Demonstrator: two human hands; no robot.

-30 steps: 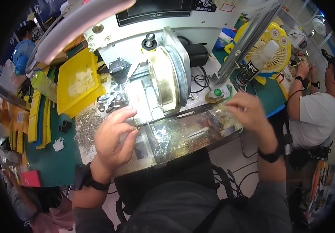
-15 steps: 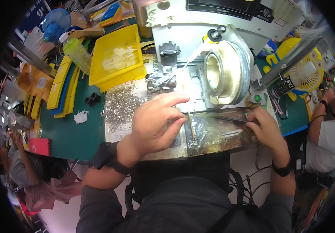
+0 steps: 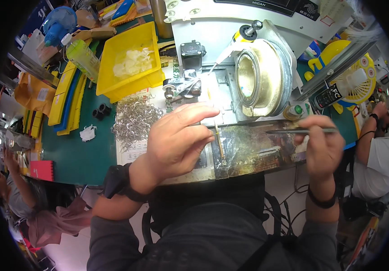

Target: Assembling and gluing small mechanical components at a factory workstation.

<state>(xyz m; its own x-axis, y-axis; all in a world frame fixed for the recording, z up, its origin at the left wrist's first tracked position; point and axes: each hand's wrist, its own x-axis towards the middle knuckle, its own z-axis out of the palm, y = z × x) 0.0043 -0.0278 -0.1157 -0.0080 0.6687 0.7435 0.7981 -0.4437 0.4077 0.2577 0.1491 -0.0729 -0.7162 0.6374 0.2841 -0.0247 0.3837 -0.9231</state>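
Over the front of the workbench, my left hand [image 3: 176, 142] is closed, thumb and forefinger pinched on something too small to make out. A thin wooden stick [image 3: 220, 143] lies upright in the view just right of those fingertips. My right hand [image 3: 323, 147] is shut on a slender dark pair of tweezers [image 3: 279, 131], held nearly level with the tip pointing left, above a stained dark work board [image 3: 253, 156]. Left of my left hand lies a tangled pile of small silvery wire hooks [image 3: 135, 119]. Behind the board stands a machine with a large metal ring [image 3: 269, 81].
A yellow bin [image 3: 105, 88] with whitish pieces stands at the back left, near a green-labelled bottle [image 3: 82, 58]. A small metal clamp fixture [image 3: 183, 86] sits behind my left hand. Right are a capped jar [image 3: 293, 111] and a yellow fan [image 3: 359, 83]. Other people sit at both sides.
My right hand has lifted the tweezers off the board and turned them level. My left hand keeps its pinch. The whole view has shifted slightly.
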